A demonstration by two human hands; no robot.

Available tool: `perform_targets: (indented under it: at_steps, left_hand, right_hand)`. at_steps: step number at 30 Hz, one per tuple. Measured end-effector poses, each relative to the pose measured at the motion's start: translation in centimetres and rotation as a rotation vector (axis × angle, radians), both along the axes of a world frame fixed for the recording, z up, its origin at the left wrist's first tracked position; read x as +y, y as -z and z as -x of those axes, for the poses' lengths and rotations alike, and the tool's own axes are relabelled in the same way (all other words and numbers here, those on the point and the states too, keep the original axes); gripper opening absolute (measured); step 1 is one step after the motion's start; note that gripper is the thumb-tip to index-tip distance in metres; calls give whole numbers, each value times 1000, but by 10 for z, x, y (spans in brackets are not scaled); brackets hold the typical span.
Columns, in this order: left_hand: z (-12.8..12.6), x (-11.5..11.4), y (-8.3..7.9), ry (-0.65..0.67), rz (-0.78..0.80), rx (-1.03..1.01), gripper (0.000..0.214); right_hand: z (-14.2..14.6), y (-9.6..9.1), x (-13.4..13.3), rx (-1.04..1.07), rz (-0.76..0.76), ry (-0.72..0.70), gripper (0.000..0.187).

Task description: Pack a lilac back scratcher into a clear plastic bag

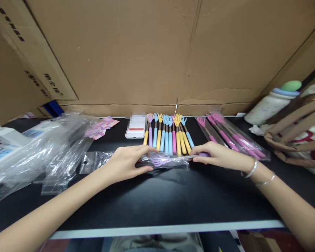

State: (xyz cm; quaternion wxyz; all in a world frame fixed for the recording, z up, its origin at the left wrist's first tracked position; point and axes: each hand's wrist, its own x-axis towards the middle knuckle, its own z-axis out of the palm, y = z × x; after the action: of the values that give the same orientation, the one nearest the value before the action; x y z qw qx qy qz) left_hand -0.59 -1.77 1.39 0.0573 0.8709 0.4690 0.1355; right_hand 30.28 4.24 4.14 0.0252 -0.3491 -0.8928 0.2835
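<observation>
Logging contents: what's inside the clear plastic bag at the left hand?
Inside the bag: a lilac, claw-shaped head; the stretch covered by the left hand can't be seen.

The left arm (65,206) reaches forward and inward from the lower left corner, its hand (127,161) palm-down, thumb and index finger spread apart and pointing right. The right arm (291,206) angles in from the lower right, wrist (246,164) almost level, the right hand (215,154) facing the left one, fingers (199,148) curled closed against the thumb.
</observation>
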Motion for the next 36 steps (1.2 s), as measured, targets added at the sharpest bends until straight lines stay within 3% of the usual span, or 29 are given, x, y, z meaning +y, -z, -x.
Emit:
perform_targets:
  at_steps: [7,21,28,36]
  left_hand:
    - [0,-1,0,-2,18,9,42]
    - [-5,-6,0,24,-20,-2,35]
    - [-6,-6,4,30,-32,0,35]
    - [6,4,-1,12,-47,29,35]
  right_hand:
    - [11,13,-5,-34,-128,38,37]
    - [33,19,-27,-100,-350,68,22]
    - [32,20,-28,-68,-293,64,17]
    - [5,-3,-22,-155,-200,62,23]
